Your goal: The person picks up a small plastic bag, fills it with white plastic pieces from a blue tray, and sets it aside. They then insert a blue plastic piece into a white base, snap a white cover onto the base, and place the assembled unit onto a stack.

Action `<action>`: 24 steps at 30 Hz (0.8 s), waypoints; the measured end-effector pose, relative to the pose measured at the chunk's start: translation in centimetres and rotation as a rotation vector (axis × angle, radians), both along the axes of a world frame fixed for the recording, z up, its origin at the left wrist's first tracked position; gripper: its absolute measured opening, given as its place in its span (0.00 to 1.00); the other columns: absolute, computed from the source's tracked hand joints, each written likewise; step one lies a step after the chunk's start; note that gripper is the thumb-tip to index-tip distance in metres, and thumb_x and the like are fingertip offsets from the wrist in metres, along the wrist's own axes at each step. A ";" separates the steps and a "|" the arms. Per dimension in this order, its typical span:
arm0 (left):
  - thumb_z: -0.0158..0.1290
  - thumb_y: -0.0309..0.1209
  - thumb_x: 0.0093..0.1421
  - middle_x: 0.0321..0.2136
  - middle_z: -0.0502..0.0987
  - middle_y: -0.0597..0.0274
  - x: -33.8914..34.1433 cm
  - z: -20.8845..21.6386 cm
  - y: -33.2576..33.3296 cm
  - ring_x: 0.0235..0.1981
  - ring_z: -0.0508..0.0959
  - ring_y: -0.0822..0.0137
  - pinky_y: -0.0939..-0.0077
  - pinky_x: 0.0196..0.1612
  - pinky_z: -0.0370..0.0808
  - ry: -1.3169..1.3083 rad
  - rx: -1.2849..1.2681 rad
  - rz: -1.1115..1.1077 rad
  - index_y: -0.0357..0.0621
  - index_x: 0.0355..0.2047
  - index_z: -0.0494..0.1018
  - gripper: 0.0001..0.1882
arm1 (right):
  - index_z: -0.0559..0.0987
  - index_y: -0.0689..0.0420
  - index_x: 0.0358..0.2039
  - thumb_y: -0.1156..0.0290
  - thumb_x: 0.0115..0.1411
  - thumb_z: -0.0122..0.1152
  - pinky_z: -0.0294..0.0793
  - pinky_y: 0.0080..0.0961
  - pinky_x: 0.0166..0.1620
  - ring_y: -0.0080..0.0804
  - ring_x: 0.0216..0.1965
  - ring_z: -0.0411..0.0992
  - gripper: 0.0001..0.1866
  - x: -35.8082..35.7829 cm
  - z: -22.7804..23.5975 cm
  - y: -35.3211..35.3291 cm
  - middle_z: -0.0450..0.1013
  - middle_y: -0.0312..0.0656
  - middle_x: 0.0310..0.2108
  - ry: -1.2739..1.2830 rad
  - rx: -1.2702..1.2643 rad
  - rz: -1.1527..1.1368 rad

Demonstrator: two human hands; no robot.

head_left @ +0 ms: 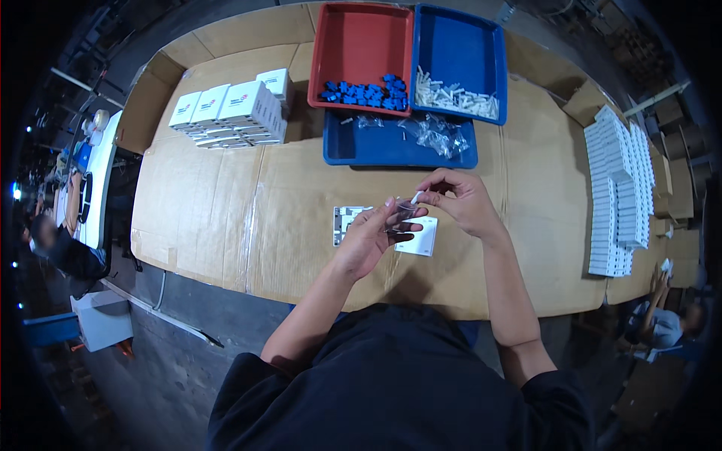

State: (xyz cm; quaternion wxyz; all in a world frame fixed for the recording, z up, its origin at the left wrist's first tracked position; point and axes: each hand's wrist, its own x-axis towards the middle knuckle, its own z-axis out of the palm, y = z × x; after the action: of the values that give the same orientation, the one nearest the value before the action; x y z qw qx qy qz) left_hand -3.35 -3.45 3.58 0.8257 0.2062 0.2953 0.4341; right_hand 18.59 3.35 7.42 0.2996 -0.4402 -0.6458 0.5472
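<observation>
Over the middle of the cardboard-covered table, my left hand [364,239] is closed on a small clear plastic bag [400,214]. Thumb and fingertips of my right hand [468,204] pinch a small white plastic piece [417,197] at the bag's upper end. Whether the piece is inside the bag's mouth or just beside it, I cannot tell. Below my hands a flat white square plate [421,242] lies on the table, partly covered by my left fingers. Left of it is a grey-and-black patterned flat part [344,219], partly hidden behind my left hand.
Beyond my hands stand a red tray [361,37] with blue pieces, a blue tray [459,41] with white pieces, and a lower blue tray [350,155] with clear bags. White boxes [244,101] are stacked at far left, white parts [611,195] at right. People sit at both sides.
</observation>
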 end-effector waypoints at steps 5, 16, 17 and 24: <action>0.47 0.47 0.76 0.52 0.82 0.49 0.5 -0.6 -0.4 0.48 0.83 0.60 0.62 0.54 0.78 -0.006 -0.021 -0.011 0.34 0.57 0.74 0.26 | 0.85 0.61 0.39 0.78 0.60 0.72 0.75 0.20 0.43 0.19 0.39 0.76 0.07 -0.7 1.7 -0.1 0.80 0.34 0.32 0.073 -0.155 0.026; 0.50 0.43 0.75 0.43 0.84 0.55 -0.3 -1.4 -1.4 0.45 0.85 0.60 0.63 0.51 0.81 0.098 -0.014 0.005 0.37 0.49 0.78 0.20 | 0.85 0.62 0.46 0.79 0.67 0.60 0.77 0.25 0.52 0.27 0.51 0.76 0.10 -1.6 1.9 1.2 0.76 0.41 0.53 -0.096 -0.119 0.550; 0.51 0.43 0.74 0.44 0.84 0.55 -0.5 -1.8 -1.5 0.46 0.85 0.61 0.65 0.51 0.81 0.045 -0.013 0.014 0.35 0.52 0.77 0.21 | 0.84 0.64 0.47 0.73 0.70 0.58 0.75 0.26 0.53 0.28 0.50 0.76 0.11 -1.7 1.4 1.1 0.77 0.43 0.53 -0.057 -0.146 0.570; 0.48 0.43 0.76 0.42 0.83 0.56 -0.5 -1.6 -1.6 0.46 0.85 0.58 0.60 0.53 0.81 0.014 -0.068 0.050 0.38 0.50 0.77 0.20 | 0.80 0.66 0.53 0.63 0.76 0.52 0.72 0.29 0.58 0.30 0.55 0.73 0.18 -2.5 0.4 -0.2 0.77 0.43 0.53 -0.056 -0.226 0.538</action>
State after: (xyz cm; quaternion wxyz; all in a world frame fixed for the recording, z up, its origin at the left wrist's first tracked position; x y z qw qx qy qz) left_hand -3.84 -5.04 1.96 0.8191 0.1737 0.3209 0.4427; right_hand 16.09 3.20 7.78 0.0750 -0.2987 -0.6823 0.6631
